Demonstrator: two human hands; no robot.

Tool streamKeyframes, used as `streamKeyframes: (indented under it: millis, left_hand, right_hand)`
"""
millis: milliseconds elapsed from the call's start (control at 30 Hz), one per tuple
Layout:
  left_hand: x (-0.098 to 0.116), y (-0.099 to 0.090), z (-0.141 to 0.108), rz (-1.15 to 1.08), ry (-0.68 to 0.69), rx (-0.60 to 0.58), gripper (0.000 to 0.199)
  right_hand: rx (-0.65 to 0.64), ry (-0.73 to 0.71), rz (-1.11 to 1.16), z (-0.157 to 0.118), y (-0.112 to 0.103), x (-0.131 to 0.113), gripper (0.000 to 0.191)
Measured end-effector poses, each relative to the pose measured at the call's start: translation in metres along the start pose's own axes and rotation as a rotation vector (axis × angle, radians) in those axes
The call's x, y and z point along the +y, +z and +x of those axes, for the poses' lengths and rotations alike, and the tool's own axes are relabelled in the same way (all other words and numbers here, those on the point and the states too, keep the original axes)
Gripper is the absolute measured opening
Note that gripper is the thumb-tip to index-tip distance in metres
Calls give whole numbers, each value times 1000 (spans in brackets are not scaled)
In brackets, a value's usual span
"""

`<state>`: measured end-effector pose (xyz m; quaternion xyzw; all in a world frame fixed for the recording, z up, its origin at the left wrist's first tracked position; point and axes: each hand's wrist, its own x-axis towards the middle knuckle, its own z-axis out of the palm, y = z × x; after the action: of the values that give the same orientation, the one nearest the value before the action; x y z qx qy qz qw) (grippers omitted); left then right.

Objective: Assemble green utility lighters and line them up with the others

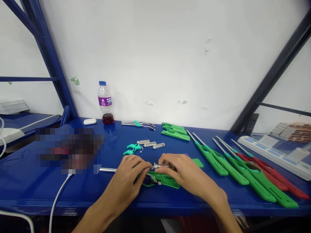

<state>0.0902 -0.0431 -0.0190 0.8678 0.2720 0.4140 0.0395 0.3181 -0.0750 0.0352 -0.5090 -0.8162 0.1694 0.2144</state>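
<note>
Above an open green lighter shell point(170, 181) on the blue table, my right hand point(181, 166) pinches a clear gas tank point(160, 166) with a metal valve end pointing left. My left hand point(136, 170) has thumb and forefinger pressed together at a tiny part beside that valve, too small to name. White wires point(153, 177) and a small pale block point(159, 183) lie in the shell below. A metal tube point(108, 169) sticks out left from behind my left hand. Behind my hands lie turquoise triggers point(132, 149) and several clear tanks point(150, 144).
Assembled green lighters point(216, 161) and red lighters point(274, 171) lie at right beside a white power strip point(274, 155). Metal tubes point(136, 124), green shells point(175, 131), a bottle point(105, 103) and a white case point(89, 121) stand near the wall. A white cable point(58, 197) hangs over the left edge.
</note>
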Motion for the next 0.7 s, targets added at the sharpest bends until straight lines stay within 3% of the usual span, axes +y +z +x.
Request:
streamKeyframes:
  millis: [700]
  left_hand:
    - [0,1,0,-18,75,82,16]
  right_hand:
    - [-29,6,51,0,2,-5,32]
